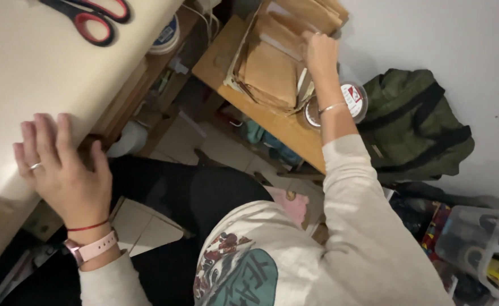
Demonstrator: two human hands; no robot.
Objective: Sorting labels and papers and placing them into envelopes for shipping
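My left hand [62, 170] rests flat on the edge of a pale table [28, 73], fingers spread, holding nothing; it wears a ring, a red string and a pink watch strap. My right hand [320, 52] reaches out to a stack of brown paper envelopes [272, 71] in a box on a low wooden stool [272, 122], fingers pressed into the upper envelopes. Whether it grips one is hidden by the hand's back. A silver bracelet sits on that wrist.
Red-and-black scissors [91, 17] lie at the table's top edge. A tape roll [165, 35] sits on a shelf. A round clear container [351, 102] stands by the stool, a green backpack [416, 122] against the wall, a clear plastic bin [479, 243] at lower right.
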